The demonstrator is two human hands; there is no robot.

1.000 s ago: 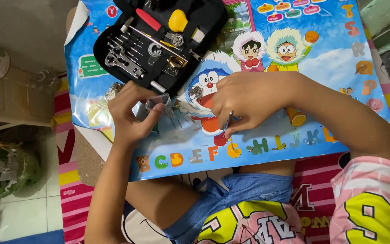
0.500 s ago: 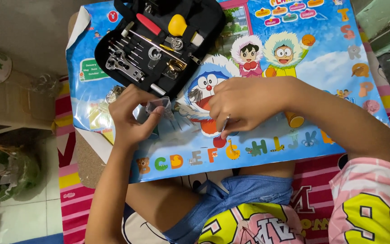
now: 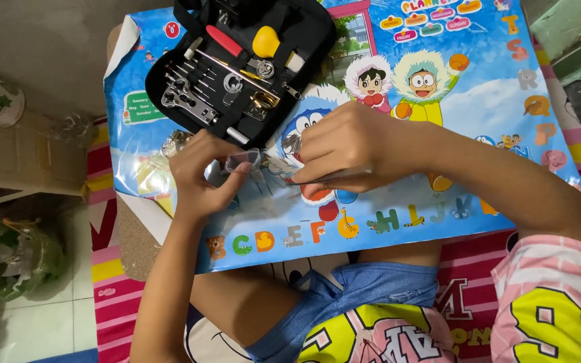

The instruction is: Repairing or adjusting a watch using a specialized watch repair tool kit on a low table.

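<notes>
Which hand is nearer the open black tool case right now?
Left. The left hand sits just below the black tool case, close to its lower edge and holding a small clear packet. The right hand lies further off, below and to the right.

One camera sat on the person's head and looked straight down, probably quite near the tabletop.

A tool case lies open on the poster, behind both hands.
</notes>
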